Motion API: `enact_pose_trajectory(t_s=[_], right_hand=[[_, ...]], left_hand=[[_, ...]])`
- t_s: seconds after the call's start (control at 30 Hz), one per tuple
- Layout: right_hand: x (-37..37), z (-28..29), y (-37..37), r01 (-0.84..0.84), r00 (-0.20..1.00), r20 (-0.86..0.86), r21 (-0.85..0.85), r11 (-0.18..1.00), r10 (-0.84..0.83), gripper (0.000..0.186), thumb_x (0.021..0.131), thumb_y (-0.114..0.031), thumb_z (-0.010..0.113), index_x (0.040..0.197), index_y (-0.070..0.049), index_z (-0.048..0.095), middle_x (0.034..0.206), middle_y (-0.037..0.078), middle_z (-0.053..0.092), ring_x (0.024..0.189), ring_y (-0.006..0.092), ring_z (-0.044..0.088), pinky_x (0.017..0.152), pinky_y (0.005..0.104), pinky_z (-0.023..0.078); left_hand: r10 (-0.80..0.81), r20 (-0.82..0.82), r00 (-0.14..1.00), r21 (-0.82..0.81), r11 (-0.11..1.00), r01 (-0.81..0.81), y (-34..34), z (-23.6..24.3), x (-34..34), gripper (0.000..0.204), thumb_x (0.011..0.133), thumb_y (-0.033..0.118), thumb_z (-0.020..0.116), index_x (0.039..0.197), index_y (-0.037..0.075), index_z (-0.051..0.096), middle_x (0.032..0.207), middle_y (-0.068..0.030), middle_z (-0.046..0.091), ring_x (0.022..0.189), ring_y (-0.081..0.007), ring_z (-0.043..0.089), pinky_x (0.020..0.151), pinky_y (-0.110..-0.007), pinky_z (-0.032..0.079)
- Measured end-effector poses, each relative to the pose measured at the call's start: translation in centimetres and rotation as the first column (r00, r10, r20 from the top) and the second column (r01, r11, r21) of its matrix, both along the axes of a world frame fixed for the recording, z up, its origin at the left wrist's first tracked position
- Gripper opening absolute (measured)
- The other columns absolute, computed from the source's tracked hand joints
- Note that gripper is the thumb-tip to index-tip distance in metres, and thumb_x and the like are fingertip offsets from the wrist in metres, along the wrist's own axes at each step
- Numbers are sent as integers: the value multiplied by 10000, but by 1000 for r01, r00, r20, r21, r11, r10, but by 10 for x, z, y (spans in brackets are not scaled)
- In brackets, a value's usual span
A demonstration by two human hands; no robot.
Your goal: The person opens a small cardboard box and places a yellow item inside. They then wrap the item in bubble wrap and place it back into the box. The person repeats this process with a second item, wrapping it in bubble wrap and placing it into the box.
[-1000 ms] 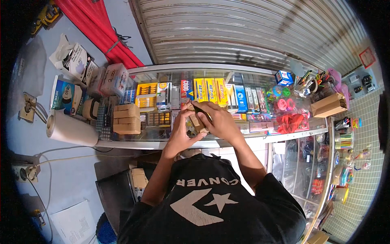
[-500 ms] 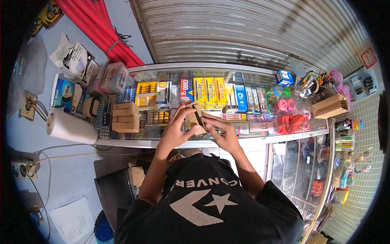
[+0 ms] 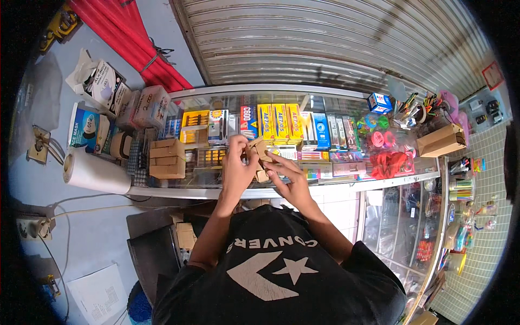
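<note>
A small brown cardboard box (image 3: 261,150), partly folded with flaps at angles, is held between my two hands over the glass counter (image 3: 208,176). My left hand (image 3: 238,165) grips its left side, thumb and fingers closed on the cardboard. From the right, my right hand (image 3: 291,177) pinches the lower right side with thumb and fingertips. My fingers hide part of the box. To the left, brown cardboard boxes (image 3: 167,158) sit grouped on the counter top.
Under the glass lie yellow boxes (image 3: 279,122), blue packs and red items. At the counter's left end are a white roll (image 3: 95,170) and mask boxes (image 3: 89,130). A pen holder (image 3: 407,112) and a long brown box (image 3: 441,141) stand at the right.
My left hand has turned more upright, its fingers now curled over the box. The box flaps have shifted and the dark gap between them is covered. My right hand has moved slightly lower.
</note>
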State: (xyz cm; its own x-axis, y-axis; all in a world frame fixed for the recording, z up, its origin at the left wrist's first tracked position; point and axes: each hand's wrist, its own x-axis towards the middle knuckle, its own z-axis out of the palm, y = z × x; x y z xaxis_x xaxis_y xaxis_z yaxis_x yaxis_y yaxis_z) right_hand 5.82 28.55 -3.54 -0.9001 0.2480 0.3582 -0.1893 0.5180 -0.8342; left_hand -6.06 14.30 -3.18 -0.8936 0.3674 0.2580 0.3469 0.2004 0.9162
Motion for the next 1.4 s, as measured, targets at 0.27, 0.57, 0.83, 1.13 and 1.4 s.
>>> enact_pose_trajectory(t_s=[0.27, 0.57, 0.83, 1.13, 1.4], right_hand=[[0, -4, 3, -13, 1000, -6, -34, 999, 13, 265, 957, -74, 722, 1216, -50, 773, 1376, 144, 685, 1186, 278, 677, 1024, 389, 505], [4, 12, -10, 73, 997, -17, 175, 982, -71, 542, 803, -207, 887, 1306, -100, 718, 1374, 146, 598, 1169, 330, 617, 993, 416, 511], [-38, 3, -7, -22, 998, 55, 154, 988, 13, 618, 820, -111, 861, 1392, -60, 633, 1327, 183, 635, 1245, 317, 626, 1047, 405, 509], [-186, -16, -14, -215, 968, -86, 187, 959, 234, 611, 867, -154, 829, 1414, -26, 590, 1284, 219, 671, 1161, 368, 674, 989, 408, 535], [-294, -35, -54, -280, 956, -53, 120, 952, 288, 623, 925, -202, 761, 1482, -28, 542, 1357, 280, 638, 1238, 430, 629, 1061, 449, 514]], left_hand=[[-79, 1, 997, -57, 995, 79, -5, -4, -5, 174, 969, 55, 636, 1126, 3, 582, 1015, -177, 720, 916, -343, 726, 799, -404, 551], [-58, -13, 998, -22, 998, 58, -7, -19, -6, 307, 963, 99, 696, 1212, -8, 551, 1064, -149, 663, 1011, -271, 678, 888, -368, 531], [251, -106, 962, 98, 966, -241, -43, -6, 12, 413, 963, 105, 721, 1301, -1, 508, 1275, -166, 574, 1154, -248, 594, 988, -366, 483], [725, -149, 673, 56, 685, -726, -141, -16, 37, 530, 994, 184, 698, 1399, 14, 401, 1445, -186, 394, 1283, -279, 432, 1025, -442, 386], [668, -145, 730, -42, 733, -679, -167, -44, 29, 1031, 836, 258, 891, 1586, 3, 231, 1566, -228, 309, 1459, -384, 357, 1170, -529, 327]])
